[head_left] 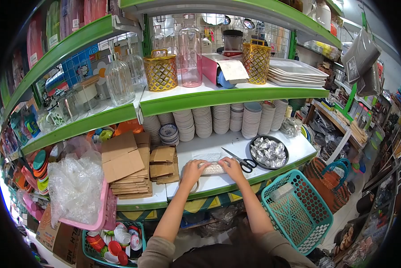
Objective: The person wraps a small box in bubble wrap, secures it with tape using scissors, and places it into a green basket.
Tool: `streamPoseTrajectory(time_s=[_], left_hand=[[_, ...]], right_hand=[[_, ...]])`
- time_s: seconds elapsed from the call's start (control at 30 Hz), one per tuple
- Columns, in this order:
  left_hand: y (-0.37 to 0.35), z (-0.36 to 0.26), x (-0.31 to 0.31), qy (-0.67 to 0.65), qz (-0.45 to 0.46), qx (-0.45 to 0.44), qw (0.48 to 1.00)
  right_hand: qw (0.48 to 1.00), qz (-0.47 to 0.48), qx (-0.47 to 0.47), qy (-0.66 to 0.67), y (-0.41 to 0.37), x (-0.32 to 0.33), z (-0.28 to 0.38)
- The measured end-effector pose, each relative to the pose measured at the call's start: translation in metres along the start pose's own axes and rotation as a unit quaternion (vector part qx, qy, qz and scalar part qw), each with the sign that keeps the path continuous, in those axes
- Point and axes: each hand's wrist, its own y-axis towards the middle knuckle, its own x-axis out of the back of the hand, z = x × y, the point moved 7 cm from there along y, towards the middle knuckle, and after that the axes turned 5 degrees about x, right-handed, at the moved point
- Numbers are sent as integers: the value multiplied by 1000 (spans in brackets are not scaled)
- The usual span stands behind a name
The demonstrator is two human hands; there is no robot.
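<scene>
A small bundle in clear bubble wrap [212, 168] lies on the white shelf in front of me. What is inside the wrap I cannot make out. My left hand [193, 171] grips its left end, and my right hand [231, 169] has the right end, with both thumbs pointing inward along it. Just beyond my right hand lie black-handled scissors [247, 165], blades toward the back left. To their right, a dark round bowl [252, 157] holds several silver-wrapped pieces [269, 152]. A ring-shaped edge [195, 186], perhaps a tape roll, shows partly under my left wrist.
Flattened cardboard pieces [128, 166] are piled at left, beside a pink basket [109, 203] of bubble wrap. Stacked white cups [203, 121] line the back. A teal basket [314, 210] stands low at right. Glass bottles [190, 56] fill the green-edged shelf above.
</scene>
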Motion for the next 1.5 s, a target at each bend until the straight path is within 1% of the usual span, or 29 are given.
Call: streamPoseTrajectory(time_s=[0.03, 0.07, 0.1, 0.13, 0.2, 0.23, 0.3, 0.33, 0.37, 0.4, 0.43, 0.57, 0.63, 0.73, 0.77, 0.83, 0.9, 0.93, 1.07, 1.13, 1.2, 1.23, 1.27, 1.3, 1.33, 1.37, 1.4, 1.43, 1.5], left_hand=[[2, -2, 1, 0, 0, 0, 1000], [3, -1, 2, 47, -3, 26, 999], [5, 2, 2, 94, -7, 51, 994], [9, 7, -1, 94, -6, 51, 994], [19, 12, -7, 130, -19, 6, 991], [21, 15, -11, 130, -19, 6, 991], [22, 9, -8, 109, -71, -32, 991], [21, 7, -7, 109, -71, -32, 991], [21, 5, -6, 49, -64, -37, 996], [21, 2, -4, -11, -57, -43, 997], [20, -2, -2, -11, -56, -43, 997], [18, -4, 0, 4, -51, -40, 998], [17, -6, 2, 13, -54, -48, 997], [18, 1, 0, 26, -20, -18, 999], [16, 3, -1, -7, 2, -21, 1000], [9, 1, 2, -38, 23, -23, 999], [-2, -11, 7, -28, 20, -103, 994], [0, -9, 5, -28, 20, -104, 994], [2, -3, 1, -42, 46, -91, 994], [2, -5, 1, -45, 49, -81, 994], [2, -4, 1, -38, 62, -41, 997], [1, -6, 2, -38, 62, -41, 996], [2, -4, 0, -32, 81, -6, 996], [2, 0, -3, -26, 99, 30, 994], [4, 2, -4, -26, 98, 30, 994], [7, 3, -4, 22, 84, 21, 996], [9, 6, -6, 69, 71, 12, 995], [12, 10, -8, 68, 71, 12, 995], [17, 13, -10, 84, 53, 10, 995]], right_hand=[[1000, 1, -10, -26, 1, 0, -2], [1000, 1, -11, -26, 3, -1, -2], [998, -11, 17, -65, 6, -2, -3], [993, -23, 45, -104, 9, -3, -4], [992, -22, 37, -115, 12, -6, -13], [991, -22, 28, -125, 14, -7, -17], [992, -23, 29, -117, 19, -8, -19], [993, -24, 30, -108, 20, -9, -19], [993, -23, 31, -108, 22, -10, -18], [996, -48, 38, -63, 22, -6, -10], [996, -73, 44, -17, 21, -2, -3], [998, -57, 27, -24, 18, -2, 4], [993, -72, 86, -27, 15, 1, 8], [996, -62, 68, -20, 13, 2, 1], [996, -62, 68, -20, 11, 4, 0], [985, -45, 165, -20, 3, 5, 10], [983, -39, 179, -23, -6, 10, 16], [980, -33, 192, -26, -10, 13, 23], [986, -22, 167, -20, -10, 7, 15], [992, -6, 121, 22, -7, 3, 6], [995, -1, 102, 15, -6, 1, 4], [997, 2, 81, 6, -6, 1, 2], [997, 2, 80, 6, -7, 1, 4], [999, 9, 47, -2, -7, 1, 2], [1000, 15, 14, -9, -5, 1, 1], [1000, 16, 14, -9, -3, 1, 2], [999, 19, 21, -44, 1, -1, -3], [996, 22, 27, -78, 4, -3, -6], [996, 0, 40, -78, 13, -5, -11]])
